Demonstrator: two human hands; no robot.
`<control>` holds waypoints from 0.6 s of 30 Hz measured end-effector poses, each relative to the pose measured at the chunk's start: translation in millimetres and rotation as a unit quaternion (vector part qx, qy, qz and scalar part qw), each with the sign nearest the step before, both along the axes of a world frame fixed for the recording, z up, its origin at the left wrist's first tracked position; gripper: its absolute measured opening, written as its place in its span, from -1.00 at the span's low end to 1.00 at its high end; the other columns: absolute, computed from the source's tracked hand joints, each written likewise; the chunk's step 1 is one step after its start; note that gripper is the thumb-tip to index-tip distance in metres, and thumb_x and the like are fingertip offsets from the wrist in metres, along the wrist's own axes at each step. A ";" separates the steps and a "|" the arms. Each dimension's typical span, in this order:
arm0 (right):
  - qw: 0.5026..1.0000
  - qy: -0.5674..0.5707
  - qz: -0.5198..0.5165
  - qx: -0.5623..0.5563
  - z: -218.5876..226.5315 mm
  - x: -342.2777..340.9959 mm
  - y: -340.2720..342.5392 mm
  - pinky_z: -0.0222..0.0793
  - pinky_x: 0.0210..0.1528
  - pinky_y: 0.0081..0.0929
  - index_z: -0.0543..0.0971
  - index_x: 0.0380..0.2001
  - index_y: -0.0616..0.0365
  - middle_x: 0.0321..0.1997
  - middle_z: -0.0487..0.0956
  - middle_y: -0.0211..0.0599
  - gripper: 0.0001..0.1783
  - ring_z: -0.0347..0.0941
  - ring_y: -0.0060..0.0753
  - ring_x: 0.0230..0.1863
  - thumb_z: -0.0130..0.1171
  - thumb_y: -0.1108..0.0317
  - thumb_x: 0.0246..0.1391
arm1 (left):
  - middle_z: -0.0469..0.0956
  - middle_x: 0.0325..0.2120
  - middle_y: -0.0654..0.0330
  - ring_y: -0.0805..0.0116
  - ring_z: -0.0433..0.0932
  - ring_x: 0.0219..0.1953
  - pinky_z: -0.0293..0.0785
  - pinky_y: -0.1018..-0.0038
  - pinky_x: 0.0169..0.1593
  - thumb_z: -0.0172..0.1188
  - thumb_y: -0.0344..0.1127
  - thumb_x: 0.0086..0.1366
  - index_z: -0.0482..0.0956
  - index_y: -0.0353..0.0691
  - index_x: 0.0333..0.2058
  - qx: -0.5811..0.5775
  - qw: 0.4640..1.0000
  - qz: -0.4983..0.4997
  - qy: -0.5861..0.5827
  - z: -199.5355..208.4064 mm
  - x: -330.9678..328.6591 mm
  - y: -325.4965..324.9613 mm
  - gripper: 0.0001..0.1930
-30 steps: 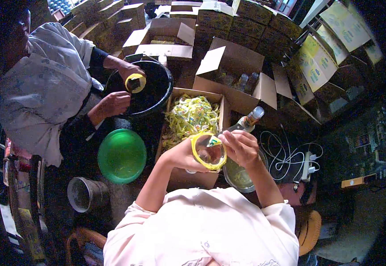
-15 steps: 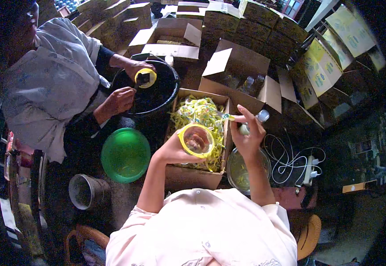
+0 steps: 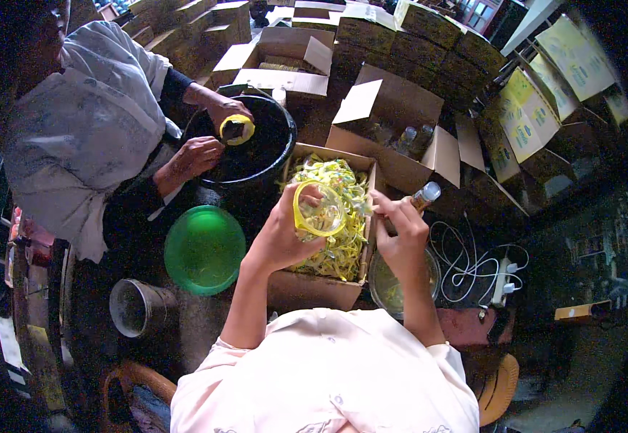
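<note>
My left hand (image 3: 283, 229) is closed around a clear round container with a yellow rim (image 3: 298, 215). Its mouth faces up, and my fingers show through the clear wall. It is held over a cardboard box (image 3: 307, 287) full of yellow-green strips (image 3: 339, 263). By the box's right edge my right hand (image 3: 403, 224) has thumb and fingers pinched together; a small pale bit shows at the tips, too blurred to name. Just beyond those knuckles a bottle with a silvery cap (image 3: 429, 191) shows partly; whether my hand touches it I cannot tell.
At left a person's hands (image 3: 202, 155) work on another yellow-rimmed container (image 3: 245, 128) over a black tub (image 3: 290, 141). A green basin (image 3: 206, 249) and a grey bucket (image 3: 130, 309) stand nearer. An open carton (image 3: 343, 138) holds bottles. White cables (image 3: 458, 252) lie at right beside a power strip (image 3: 503, 281).
My left hand has raised and tipped the container, and more of its clear inside shows. My right hand's fingers have come down from spread to pinched, and the capped bottle beside it appears more tilted.
</note>
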State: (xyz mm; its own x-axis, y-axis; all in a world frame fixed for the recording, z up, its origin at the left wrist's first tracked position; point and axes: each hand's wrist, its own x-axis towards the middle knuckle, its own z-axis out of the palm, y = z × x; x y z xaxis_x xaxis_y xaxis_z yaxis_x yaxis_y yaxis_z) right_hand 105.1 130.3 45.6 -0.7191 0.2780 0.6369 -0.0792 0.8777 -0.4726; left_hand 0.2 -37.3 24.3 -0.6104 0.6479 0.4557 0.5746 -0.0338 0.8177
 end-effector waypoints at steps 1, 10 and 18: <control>1.000 0.013 0.013 0.025 -1.0 0.8 -1.3 0.35 -0.40 -0.44 0.54 -0.31 0.07 -0.52 0.47 -0.28 -0.60 0.42 -0.29 -0.46 0.11 0.67 -0.32 | 0.36 -0.23 0.10 0.21 0.40 -0.21 0.33 0.40 -0.09 0.27 -0.48 -0.27 0.12 -0.25 -0.08 -0.011 1.000 0.006 -0.001 0.4 1.5 0.4 -0.29; 0.977 0.036 0.099 0.187 -4.9 6.3 0.2 0.37 -0.28 -0.48 0.55 -0.36 0.09 -0.42 0.50 -0.41 -0.65 0.42 -0.42 -0.35 0.09 0.53 -0.38 | 0.34 -0.23 0.02 0.07 0.37 -0.15 0.30 0.32 -0.06 0.26 -0.44 -0.26 0.11 -0.26 -0.05 -0.016 0.999 0.011 0.047 -0.5 4.0 0.2 -0.28; 0.970 0.059 0.122 0.200 -1.0 5.8 2.9 0.38 -0.33 -0.48 0.56 -0.39 0.10 -0.46 0.48 -0.43 -0.69 0.43 -0.42 -0.39 0.12 0.52 -0.37 | 0.33 -0.22 -0.04 -0.03 0.35 -0.14 0.29 0.29 -0.06 0.26 -0.42 -0.22 0.10 -0.31 -0.04 -0.060 0.996 0.033 0.057 7.7 13.3 0.8 -0.28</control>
